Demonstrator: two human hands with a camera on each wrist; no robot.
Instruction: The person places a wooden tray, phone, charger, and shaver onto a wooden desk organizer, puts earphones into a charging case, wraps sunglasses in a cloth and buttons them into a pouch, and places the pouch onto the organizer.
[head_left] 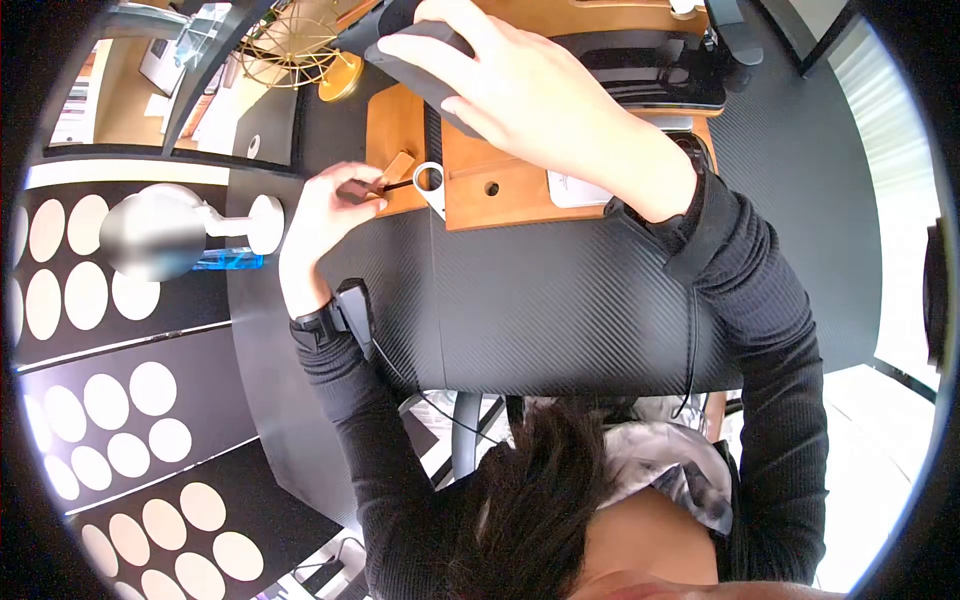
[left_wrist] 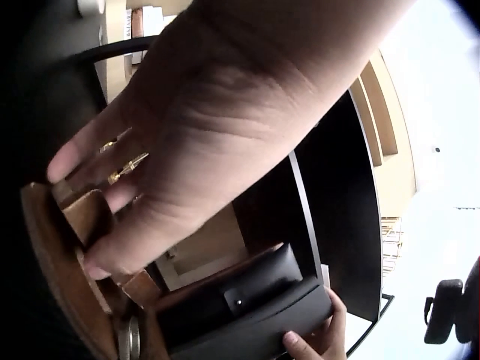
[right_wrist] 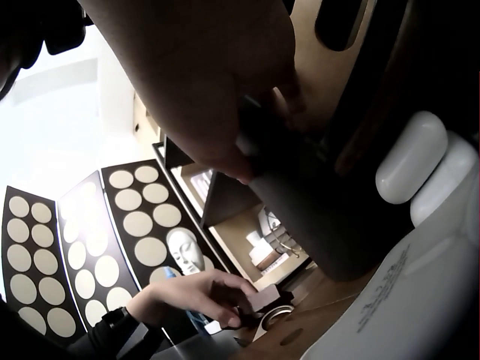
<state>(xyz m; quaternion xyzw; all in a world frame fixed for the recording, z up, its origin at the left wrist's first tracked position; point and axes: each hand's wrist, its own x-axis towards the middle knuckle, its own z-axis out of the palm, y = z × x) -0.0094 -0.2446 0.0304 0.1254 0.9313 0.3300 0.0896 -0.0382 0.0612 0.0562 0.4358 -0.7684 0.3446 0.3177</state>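
Observation:
In the head view my left hand is at the left end of the brown wooden-looking pieces, thumb and fingers around a small brown block. The left wrist view shows the thumb on one side of this block and the fingers on the other. Farther forward, my right hand grips a flat black case from above, tilted and raised over the desk. Its black surface fills the middle of the right wrist view. A white ring lies just right of the left fingertips.
A brown board with a round hole lies at the desk's back, bearing a white object. Behind stands a glossy black tray. A gold wire ornament and white mannequin head are left; panels of pale discs stand beyond.

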